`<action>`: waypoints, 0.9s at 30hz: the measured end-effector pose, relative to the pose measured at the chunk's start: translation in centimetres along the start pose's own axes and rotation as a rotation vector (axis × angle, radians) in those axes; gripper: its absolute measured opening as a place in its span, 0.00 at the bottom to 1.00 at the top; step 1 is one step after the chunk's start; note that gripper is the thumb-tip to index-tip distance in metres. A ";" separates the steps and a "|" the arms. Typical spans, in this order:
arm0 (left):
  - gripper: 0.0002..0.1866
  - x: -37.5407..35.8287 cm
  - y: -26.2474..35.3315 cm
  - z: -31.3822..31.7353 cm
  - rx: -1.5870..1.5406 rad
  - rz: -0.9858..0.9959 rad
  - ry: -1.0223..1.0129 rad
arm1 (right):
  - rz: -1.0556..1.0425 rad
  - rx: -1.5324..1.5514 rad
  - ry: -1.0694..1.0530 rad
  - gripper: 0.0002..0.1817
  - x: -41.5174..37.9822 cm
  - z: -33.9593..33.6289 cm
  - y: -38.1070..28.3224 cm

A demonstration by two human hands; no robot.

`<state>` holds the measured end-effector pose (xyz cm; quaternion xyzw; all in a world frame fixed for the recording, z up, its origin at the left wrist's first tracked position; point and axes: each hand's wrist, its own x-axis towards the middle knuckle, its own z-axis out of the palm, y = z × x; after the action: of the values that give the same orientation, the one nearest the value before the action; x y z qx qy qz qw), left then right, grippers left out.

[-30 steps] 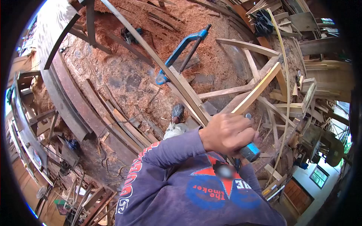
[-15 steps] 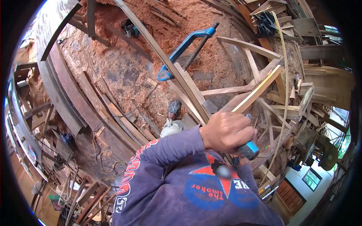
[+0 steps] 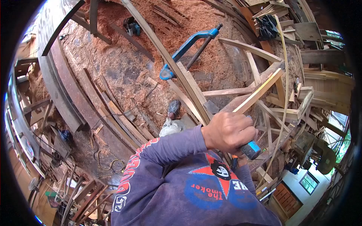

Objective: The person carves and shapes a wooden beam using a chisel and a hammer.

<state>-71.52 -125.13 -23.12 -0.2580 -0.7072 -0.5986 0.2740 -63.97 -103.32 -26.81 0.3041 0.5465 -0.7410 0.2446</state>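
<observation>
The dark, blunt-ended tool (image 3: 251, 149) with a bright blue patch slants out of my left hand (image 3: 230, 131), partly hidden, near the pale wooden bar (image 3: 258, 91); the orange-and-black handle (image 3: 234, 162) sits closer to me than that bar.

Purple long-sleeved shirt (image 3: 162, 192), red star print (image 3: 225, 184), lettered sleeve (image 3: 158, 152), pale trousers (image 3: 170, 127)

Workshop floor (image 3: 124, 77): dusty, with patches of dark surface exposed; reddish wood shavings (image 3: 109, 20) cover the upper area. Left side: long curved boards (image 3: 69, 90) lie roughly parallel. Lower left: narrow timber offcuts (image 3: 88, 194) form a loose pile. Right side: stacked planks (image 3: 328, 84). Lower right: white wall (image 3: 296, 186) with a small window (image 3: 309, 183) and a brown wooden panel (image 3: 287, 197). Daylight and greenery (image 3: 344, 145) are visible at the right edge
</observation>
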 end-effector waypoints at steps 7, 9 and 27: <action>0.13 0.0 0.0 -0.1 -0.006 -0.009 -0.001 | -0.037 -0.053 -0.050 0.31 0.2 -0.7 0.2; 0.14 0.1 0.0 -0.4 -0.006 -0.020 -0.019 | -0.026 -0.022 -0.060 0.30 0.3 -0.8 0.2; 0.11 0.1 -0.3 -1.1 -0.131 -0.177 0.074 | -1.308 -1.365 -0.313 0.33 -8.2 6.6 -13.6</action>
<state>-71.67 -126.21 -23.13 -0.1898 -0.6759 -0.6745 0.2285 -68.94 -105.56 -10.47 -0.3721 0.8831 -0.2848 -0.0230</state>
